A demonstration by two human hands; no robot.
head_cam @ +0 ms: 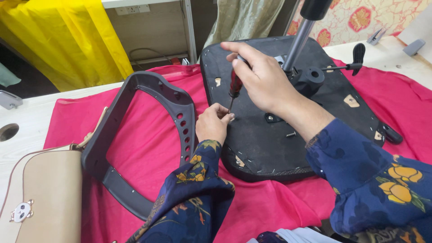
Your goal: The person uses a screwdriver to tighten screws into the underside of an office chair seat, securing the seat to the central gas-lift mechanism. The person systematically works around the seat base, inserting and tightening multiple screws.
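Observation:
An upturned black office-chair seat (256, 144) lies on a red cloth (144, 148), its underside facing up with a metal gas cylinder (298, 41) standing on the black mechanism (310, 80). My right hand (258, 76) grips a red-handled screwdriver (234, 86), tip pointing down onto the seat's left edge. My left hand (212, 123) pinches at the screwdriver's tip, where a small screw may sit but is too small to tell. A loose bolt (290, 134) rests on the seat near my right wrist.
A dark grey chair back frame (135, 135) lies on the cloth left of the seat. A beige handbag (42, 198) sits at the lower left. A black lever (355, 60) sticks out right of the mechanism. Yellow fabric (67, 36) hangs at the back.

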